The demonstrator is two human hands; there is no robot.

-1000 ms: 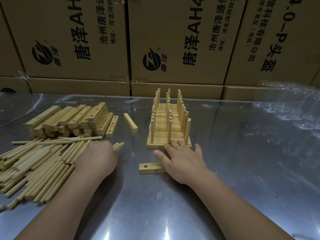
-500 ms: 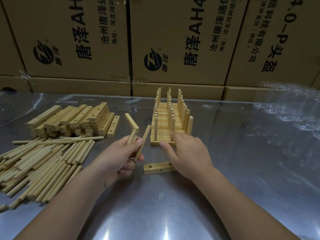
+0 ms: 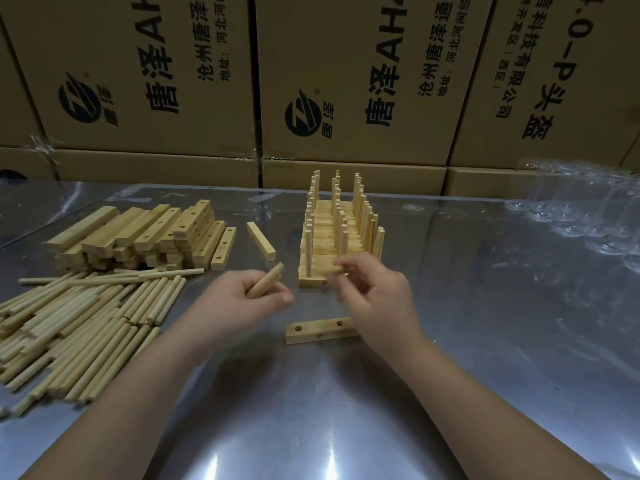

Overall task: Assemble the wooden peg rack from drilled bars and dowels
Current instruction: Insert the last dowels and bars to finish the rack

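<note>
My left hand (image 3: 242,301) curls its fingers (image 3: 278,296) round spare dowels (image 3: 266,281), keeping stock ready. My right hand (image 3: 375,299) pinches one blurred dowel (image 3: 338,270) for insertion. The drilled bar (image 3: 317,331) lies holes-up on the desk (image 3: 467,341), centre frame, below the peg rack (image 3: 341,237).

The right hand (image 3: 374,299) (blurred) covers one end of the drilled bar (image 3: 318,330); dowel pile (image 3: 69,327) cropped left.

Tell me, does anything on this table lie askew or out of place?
Only small things: one loose bar lies alone and diagonal between the bar stack and the rack, and one long dowel lies crosswise over the dowel pile.
</note>
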